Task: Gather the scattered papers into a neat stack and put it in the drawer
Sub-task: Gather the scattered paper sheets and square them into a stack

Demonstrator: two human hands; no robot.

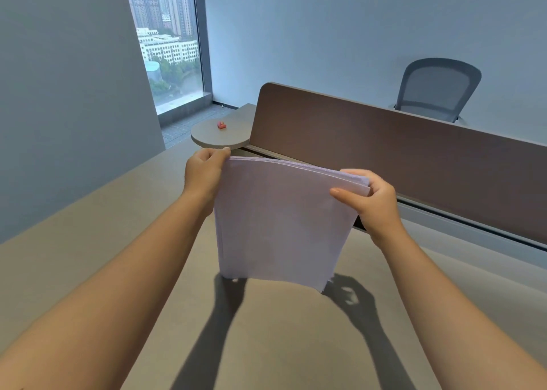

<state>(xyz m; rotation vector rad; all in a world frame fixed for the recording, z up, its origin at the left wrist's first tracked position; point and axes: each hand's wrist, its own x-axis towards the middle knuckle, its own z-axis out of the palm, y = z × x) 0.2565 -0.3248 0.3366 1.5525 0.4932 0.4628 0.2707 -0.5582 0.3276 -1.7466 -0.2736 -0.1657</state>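
A stack of white papers [281, 221] stands nearly upright over the beige desk [88, 265], its lower edge just at or above the desk surface. My left hand [204, 173] pinches the stack's upper left corner. My right hand [373, 200] grips the upper right corner, thumb on the front sheet. The sheets look roughly aligned, with the lower right corner slightly uneven. No drawer is in view.
A brown partition panel [384, 147] runs along the desk's far edge. A small round side table [207, 138] carries a small red object [221, 125]. A grey mesh chair [438, 88] stands behind the partition. A window [165, 43] is at the back left.
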